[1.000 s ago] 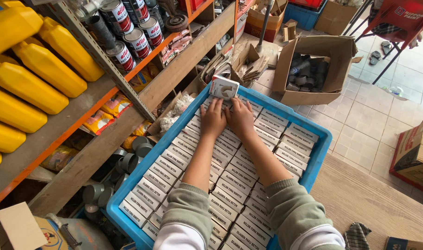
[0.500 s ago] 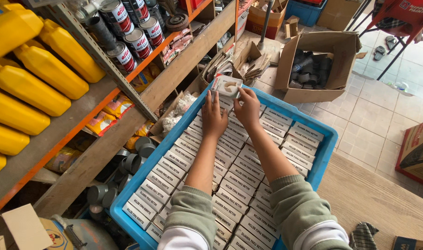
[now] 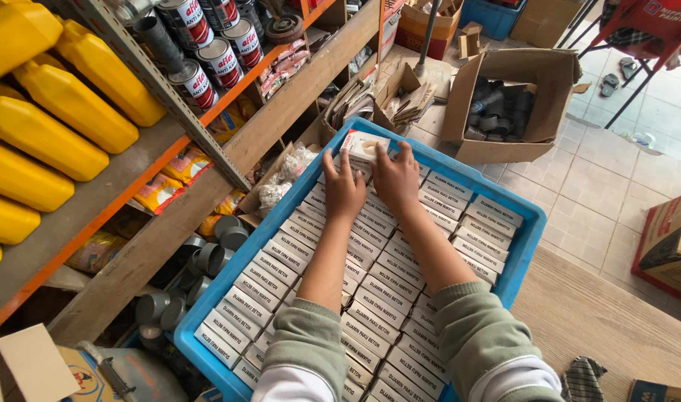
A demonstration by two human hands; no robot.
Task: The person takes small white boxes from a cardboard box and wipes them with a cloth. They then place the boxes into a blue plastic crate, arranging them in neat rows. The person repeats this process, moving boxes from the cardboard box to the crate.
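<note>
White labelled boxes fill crate; red-labelled tins on shelf.

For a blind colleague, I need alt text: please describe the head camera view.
Both hands, the left hand and right hand, grip one small white box at the far end of a blue crate packed with rows of similar boxes. Shelves on the left hold yellow jugs and paint cans.

Both hands moved slightly farther toward the far end of the blue crate. The left hand and right hand, pressed side by side a second ago, spread apart at 0.5 s and are now close again. The small white box shifted with them, now tilted at the fingertips over the far-left rows.
</note>
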